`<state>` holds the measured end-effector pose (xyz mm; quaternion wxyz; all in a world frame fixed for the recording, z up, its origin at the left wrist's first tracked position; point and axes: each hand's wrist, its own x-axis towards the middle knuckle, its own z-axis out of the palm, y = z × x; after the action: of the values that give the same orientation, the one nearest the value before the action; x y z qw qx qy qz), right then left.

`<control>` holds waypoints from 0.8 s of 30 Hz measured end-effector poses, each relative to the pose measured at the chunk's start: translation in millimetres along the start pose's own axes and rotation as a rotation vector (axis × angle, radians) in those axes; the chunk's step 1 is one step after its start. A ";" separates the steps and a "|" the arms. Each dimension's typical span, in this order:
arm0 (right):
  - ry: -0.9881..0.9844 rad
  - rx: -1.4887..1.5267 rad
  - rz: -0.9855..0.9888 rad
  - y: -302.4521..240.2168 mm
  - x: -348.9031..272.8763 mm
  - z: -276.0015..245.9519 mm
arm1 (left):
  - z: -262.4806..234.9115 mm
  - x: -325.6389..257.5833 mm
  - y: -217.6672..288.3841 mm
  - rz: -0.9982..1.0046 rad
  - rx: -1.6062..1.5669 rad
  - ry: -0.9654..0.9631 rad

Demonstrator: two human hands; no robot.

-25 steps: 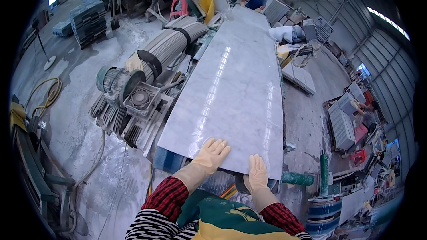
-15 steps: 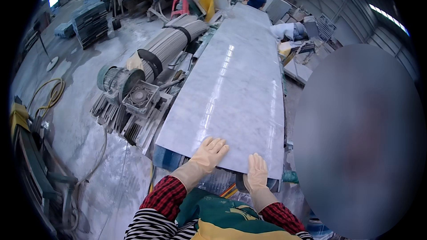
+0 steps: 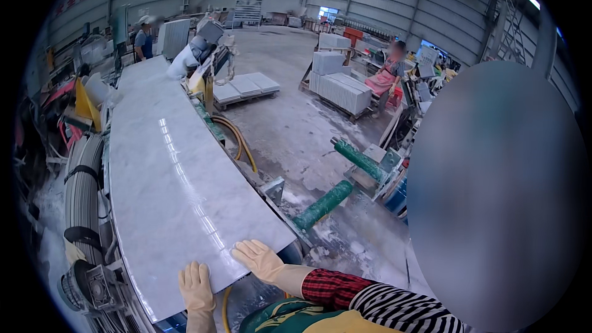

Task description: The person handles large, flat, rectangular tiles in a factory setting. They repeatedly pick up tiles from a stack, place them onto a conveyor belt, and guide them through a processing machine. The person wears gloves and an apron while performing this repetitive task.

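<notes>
- Left hand (image 3: 197,288) in a pale glove is lying flat, fingers spread, on the marble slab's (image 3: 166,179) near edge, lower centre.
- Right hand (image 3: 260,259), gloved, is pressing there too, fingers open.

Pale grey-white slab (image 3: 166,172) with faint veining, glossy. Cream-yellow gloves on left hand (image 3: 196,288) and right hand (image 3: 260,259). Red-black plaid cuff (image 3: 330,287), black-white striped sleeve (image 3: 401,314), green-yellow apron (image 3: 296,320). Green rollers (image 3: 324,205). Yellow hose (image 3: 237,139). Grey dusty floor (image 3: 296,117).
</notes>
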<state>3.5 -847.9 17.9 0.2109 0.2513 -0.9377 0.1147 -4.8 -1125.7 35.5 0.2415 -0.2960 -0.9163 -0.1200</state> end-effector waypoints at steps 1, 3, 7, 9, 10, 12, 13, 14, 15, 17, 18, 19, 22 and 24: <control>-0.001 0.006 0.014 -0.2 -4.1 1.3 | 3.9 -2.4 0.8 0.016 0.014 0.008; 0.011 0.009 0.020 -0.1 -9.0 5.9 | 14.2 -12.7 -4.8 0.043 0.034 0.020; 0.014 0.001 0.019 -3.0 -13.3 9.7 | 12.2 -17.2 -7.2 0.035 0.006 0.000; 0.000 0.005 0.026 -5.2 -13.7 12.1 | 14.7 -21.3 -8.6 0.031 0.028 -0.001; -0.005 0.004 0.029 -3.7 -13.5 13.5 | 13.6 -20.2 -8.1 0.029 0.039 0.000; -0.017 0.011 0.035 -3.0 -14.9 16.0 | 10.3 -18.9 -5.2 0.029 0.036 -0.001; -0.023 0.020 0.035 -3.1 -14.3 13.7 | 7.2 -17.1 -3.1 0.027 0.037 -0.002; -0.029 0.029 0.036 -3.0 -14.2 11.9 | 5.3 -15.5 -1.8 0.030 0.024 0.000; -0.031 0.031 0.036 -2.9 -14.4 11.3 | 4.0 -14.1 -0.8 0.032 0.010 0.002; -0.034 0.033 0.032 -2.1 -15.0 9.6 | 3.5 -13.7 -1.0 0.037 -0.003 0.004; -0.024 0.033 0.029 -2.5 -15.9 9.1 | 5.3 -14.7 -2.0 0.041 -0.003 0.002; -0.013 0.033 0.025 -3.0 -16.6 8.8 | 6.4 -15.6 -2.8 0.044 -0.001 -0.001; 0.004 0.029 0.020 -4.7 -17.1 8.6 | 8.5 -17.9 -3.6 0.036 -0.003 -0.006; 0.028 0.025 0.016 -6.0 -16.7 7.0 | 10.3 -19.8 -4.7 0.031 0.005 -0.009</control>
<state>17.4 -848.2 4.8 0.2199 0.2451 -0.9350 0.1317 2.6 -1135.3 16.1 0.2401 -0.3101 -0.9129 -0.1128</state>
